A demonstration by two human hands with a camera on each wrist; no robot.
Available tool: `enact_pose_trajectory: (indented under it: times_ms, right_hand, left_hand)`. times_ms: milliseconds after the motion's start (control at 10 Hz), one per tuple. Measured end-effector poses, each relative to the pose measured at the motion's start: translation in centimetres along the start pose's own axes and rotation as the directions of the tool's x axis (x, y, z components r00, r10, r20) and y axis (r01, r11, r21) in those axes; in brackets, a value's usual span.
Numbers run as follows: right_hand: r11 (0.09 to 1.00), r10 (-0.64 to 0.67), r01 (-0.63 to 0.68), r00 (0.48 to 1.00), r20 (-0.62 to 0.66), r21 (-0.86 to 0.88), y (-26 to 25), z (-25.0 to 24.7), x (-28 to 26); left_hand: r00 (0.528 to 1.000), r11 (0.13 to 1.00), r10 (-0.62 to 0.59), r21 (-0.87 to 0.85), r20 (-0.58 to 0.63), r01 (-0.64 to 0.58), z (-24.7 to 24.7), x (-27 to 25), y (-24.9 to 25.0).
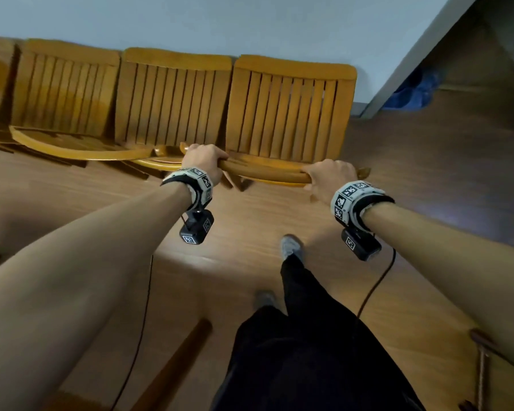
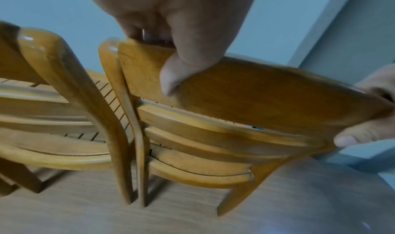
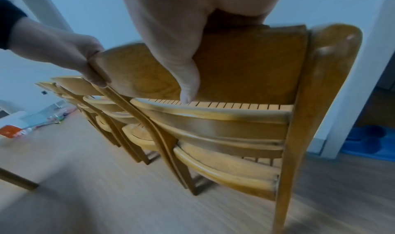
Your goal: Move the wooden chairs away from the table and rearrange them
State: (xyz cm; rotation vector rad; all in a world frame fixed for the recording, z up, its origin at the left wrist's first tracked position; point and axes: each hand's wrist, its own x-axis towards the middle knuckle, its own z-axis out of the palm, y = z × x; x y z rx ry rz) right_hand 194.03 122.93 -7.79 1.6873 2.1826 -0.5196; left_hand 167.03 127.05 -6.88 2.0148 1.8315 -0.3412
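Note:
A row of wooden slat-seat chairs stands against the pale wall. The rightmost chair [image 1: 291, 114] faces the wall, its curved top rail [image 1: 264, 170] toward me. My left hand [image 1: 204, 161] grips the rail's left end, fingers over the top, thumb on the back [image 2: 175, 79]. At the right end of the same rail my right hand [image 1: 330, 176] grips, thumb pressed on the back panel [image 3: 188, 85]. The neighbouring chair [image 1: 172, 99] stands tight beside it, their back posts almost touching [image 2: 128, 119]. A third chair [image 1: 63, 87] follows to the left.
A wall corner and doorway [image 1: 413, 63] lie right of the chairs, with blue items [image 1: 413, 90] on the floor beyond. A brown wooden leg [image 1: 175, 366] crosses the floor at lower left. My feet [image 1: 291, 247] stand on wood flooring behind the chair. Cables hang from both wrists.

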Motion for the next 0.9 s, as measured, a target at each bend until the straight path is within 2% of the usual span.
enact_pose_trajectory:
  times_ms: [100,200,300,400,600,700,900]
  right_hand:
    - [0.997,-0.061,0.060,0.998,-0.008,-0.051,-1.2,0.4,1.2]
    - [0.995,-0.065,0.067,0.997,0.031,-0.069,-1.6,1.5,0.8]
    - [0.997,-0.046,0.047,0.999,0.024,-0.066,-1.2,2.8,0.3]
    - [0.997,-0.034,0.037,0.999,0.041,-0.063,-1.3,3.1,0.4]
    - [0.997,0.000,-0.003,0.999,0.043,0.080,-1.7,2.7,-0.3]
    - [0.990,0.007,-0.009,1.000,0.012,0.143,-2.1,2.0,-1.5]
    - [0.949,0.105,-0.051,0.982,-0.158,0.312,-4.0,0.2,-7.8]
  left_hand:
    - [0.999,0.999,-0.017,0.031,0.042,0.016,-0.8,0.9,-1.8]
    - [0.995,0.999,-0.004,0.049,0.100,-0.001,-0.2,0.0,-2.4]
    - [0.999,0.999,0.009,0.046,0.048,-0.011,1.1,-0.7,-1.6]
    - [0.999,1.000,-0.004,0.015,0.050,0.003,1.4,-0.6,-1.4]
    - [1.000,0.998,-0.021,-0.052,-0.016,0.020,1.8,-2.9,-0.6]
    - [0.999,0.993,-0.037,-0.113,-0.020,0.035,2.0,-4.7,-0.5]
    - [0.989,0.985,0.036,-0.161,-0.142,-0.059,1.9,-11.4,-0.2]
